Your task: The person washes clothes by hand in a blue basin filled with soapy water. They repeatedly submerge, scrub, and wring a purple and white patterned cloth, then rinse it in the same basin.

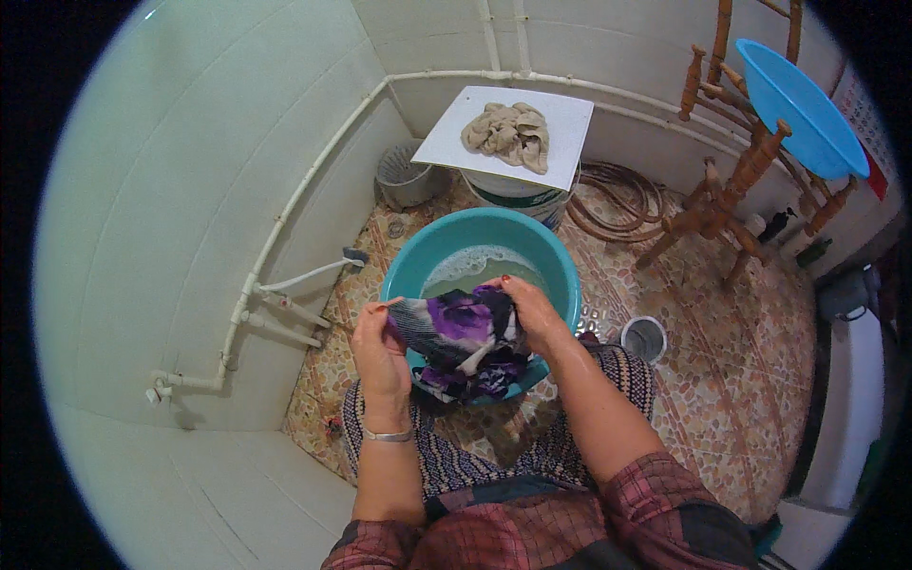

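A purple, black and white patterned garment (463, 335) is stretched between both hands over the near side of a teal plastic basin (570, 274). My left hand (381, 345) grips its left edge between thumb and fingers. At the cloth's upper right, my right hand (527, 306) holds it, the fingers partly hidden behind the fabric. The lower part of the garment lies bunched at the basin's near rim. Cloudy water with white suds (477, 263) shows in the basin beyond the cloth.
A beige cloth (507, 135) lies on a white board (434, 142) over a bucket. Nearby are a grey basket (410, 189), a coiled brown hose (620, 231) and a metal cup (643, 340). A wooden stand (741, 185) bears a blue basin (801, 107). White pipes (274, 235) run along the wall.
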The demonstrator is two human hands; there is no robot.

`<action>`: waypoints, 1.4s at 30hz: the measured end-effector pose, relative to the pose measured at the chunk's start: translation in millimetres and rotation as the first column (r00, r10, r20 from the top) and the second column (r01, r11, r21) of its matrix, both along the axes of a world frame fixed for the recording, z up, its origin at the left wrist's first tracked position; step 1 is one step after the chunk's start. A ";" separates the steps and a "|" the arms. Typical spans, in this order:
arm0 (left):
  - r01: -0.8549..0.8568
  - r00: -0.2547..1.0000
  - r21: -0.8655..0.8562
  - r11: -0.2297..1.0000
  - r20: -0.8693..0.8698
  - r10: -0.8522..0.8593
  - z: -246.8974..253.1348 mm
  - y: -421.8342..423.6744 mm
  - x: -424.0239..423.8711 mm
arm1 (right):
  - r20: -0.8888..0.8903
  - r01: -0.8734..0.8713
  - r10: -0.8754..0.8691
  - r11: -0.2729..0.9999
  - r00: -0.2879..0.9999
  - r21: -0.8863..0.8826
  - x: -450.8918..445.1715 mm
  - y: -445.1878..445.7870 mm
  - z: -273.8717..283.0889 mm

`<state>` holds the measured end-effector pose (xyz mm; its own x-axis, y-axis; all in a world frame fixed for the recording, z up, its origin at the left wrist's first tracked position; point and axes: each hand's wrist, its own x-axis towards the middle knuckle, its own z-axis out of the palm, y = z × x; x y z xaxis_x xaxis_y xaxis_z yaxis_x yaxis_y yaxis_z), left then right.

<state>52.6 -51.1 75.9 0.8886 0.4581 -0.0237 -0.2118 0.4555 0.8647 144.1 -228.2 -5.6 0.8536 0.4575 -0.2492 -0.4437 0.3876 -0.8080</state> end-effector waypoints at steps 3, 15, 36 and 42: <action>-0.063 0.997 -0.140 0.988 0.040 0.069 9.1 13.4 -2.2 | 0.107 -0.088 0.100 0.990 0.989 -0.113 1.5 -14.2 15.4; -0.011 0.993 -0.242 0.970 0.108 0.038 12.5 20.6 -6.6 | 0.470 0.187 -0.043 0.946 0.882 -0.265 0.5 -12.7 28.1; 0.148 0.916 -0.421 0.895 -0.284 -0.285 -26.9 -46.5 -10.4 | -0.292 0.295 -0.159 0.808 0.943 0.511 -10.2 10.9 27.3; 0.260 0.930 -0.462 0.848 -0.118 -0.349 -58.1 -16.0 -0.2 | -0.356 0.353 -0.193 0.811 0.914 0.467 6.7 -4.3 12.7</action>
<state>52.4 -67.1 17.8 0.9389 0.0693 -0.3370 0.1468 0.8051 0.5746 150.8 -232.6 7.2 0.8924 0.3439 -0.2921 -0.4293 0.8463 -0.3155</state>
